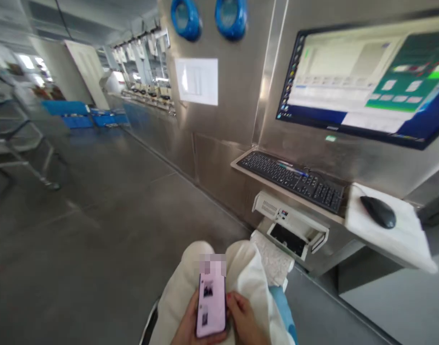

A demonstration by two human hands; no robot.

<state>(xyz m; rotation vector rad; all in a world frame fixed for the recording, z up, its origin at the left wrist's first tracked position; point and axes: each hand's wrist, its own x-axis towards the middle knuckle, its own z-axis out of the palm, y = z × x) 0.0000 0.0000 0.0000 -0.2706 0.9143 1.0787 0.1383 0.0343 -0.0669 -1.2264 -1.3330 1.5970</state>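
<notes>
My left hand (188,320) is wrapped round a smartphone (212,306), held upright over my lap. Its lit screen faces me and shows pale pink with small pictures; the top part is blurred into blocks. Close to the phone's right edge is my right hand (244,318), with its fingers curled and drawn together. Whether those fingers touch the phone or pinch something small, I cannot tell. White-clothed knees (243,261) lie beneath both hands.
A keyboard (291,177) lies on a narrow shelf at right, with a mouse (378,212) on a white pad (408,235). Above hangs a lit monitor (363,81). A white device (289,220) sits under the shelf. A metal-framed cart (21,143) stands left, blue bins (77,120) beyond.
</notes>
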